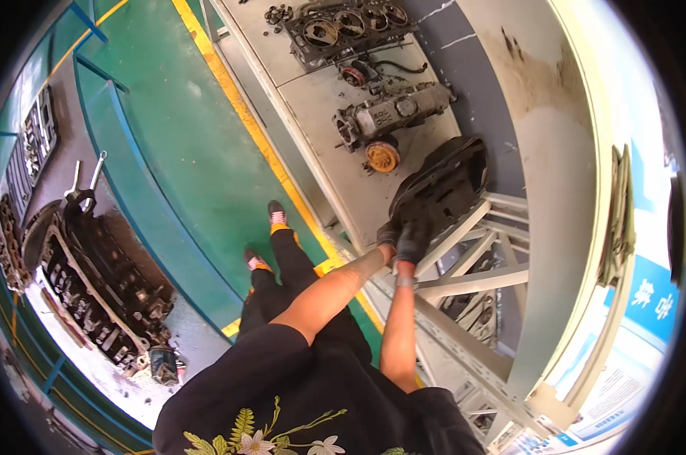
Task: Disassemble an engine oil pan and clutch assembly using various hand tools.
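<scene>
A black, grimy oil pan (pixel 451 180) lies at the near end of the light-coloured workbench, its hollow side partly showing. Both of my hands wear dark gloves and meet at the pan's near end. My left hand (pixel 389 234) is closed at its left edge, with the fingertips hidden. Beside it, my right hand (pixel 413 242) grips the near rim; its dark fingers blend into the black part. Farther along the bench (pixel 313 114) are a dirty metal engine cover (pixel 396 111) and a rusty orange round part (pixel 382 156).
An engine block (pixel 328 30) with round bores sits at the bench's far end. White metal frame bars (pixel 472 280) stand right of my hands. Left, across the green floor (pixel 184 114), another table bears a large engine block (pixel 100 280) and two wrenches (pixel 95 173).
</scene>
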